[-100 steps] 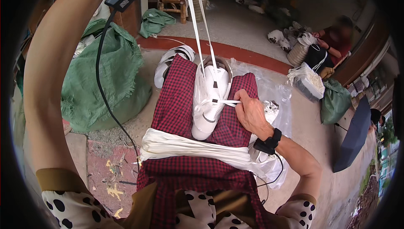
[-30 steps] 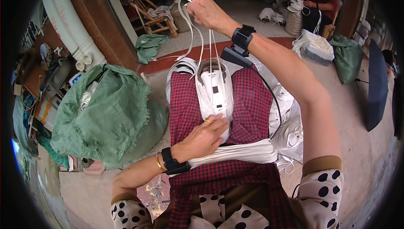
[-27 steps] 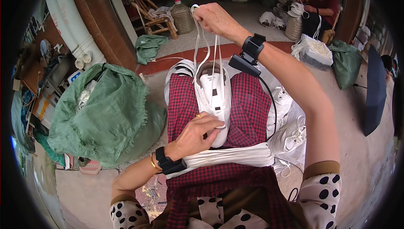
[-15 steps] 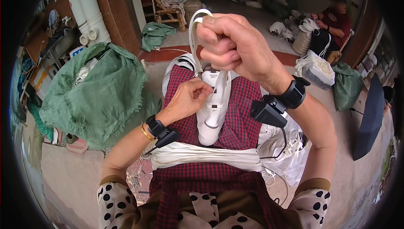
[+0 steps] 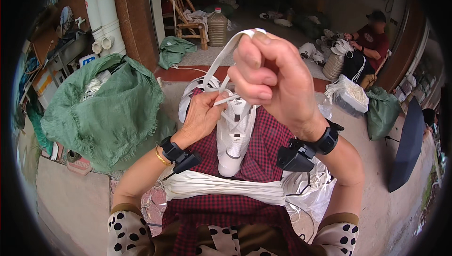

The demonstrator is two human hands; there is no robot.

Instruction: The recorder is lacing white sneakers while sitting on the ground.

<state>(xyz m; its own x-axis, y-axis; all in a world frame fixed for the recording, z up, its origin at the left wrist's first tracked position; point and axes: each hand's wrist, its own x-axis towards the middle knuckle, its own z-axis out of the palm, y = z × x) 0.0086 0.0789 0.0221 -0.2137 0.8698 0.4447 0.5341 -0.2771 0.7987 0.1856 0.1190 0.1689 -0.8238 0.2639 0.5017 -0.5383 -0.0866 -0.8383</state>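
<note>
Head view: the lace (image 5: 228, 99) crosses the lower part of the shoe (image 5: 234, 140), so the lacing looks partway done; above, free lengths remain to be drawn in. The right hand (image 5: 278, 74) has its fingers curled tight, pinching a raised loop; the left hand (image 5: 202, 114) pinches a strip nearer the shoe. The shoe lies beneath the right fingers and just right of the left fingertips; whether these touch it, I cannot tell.

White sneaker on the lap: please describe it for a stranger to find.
Find the checked apron at bottom centre, crossed by a bundle of white laces. Just beyond lies the white sneaker, toe nearest the bundle. Unlike the shoes at right, it rests on the apron.
</note>
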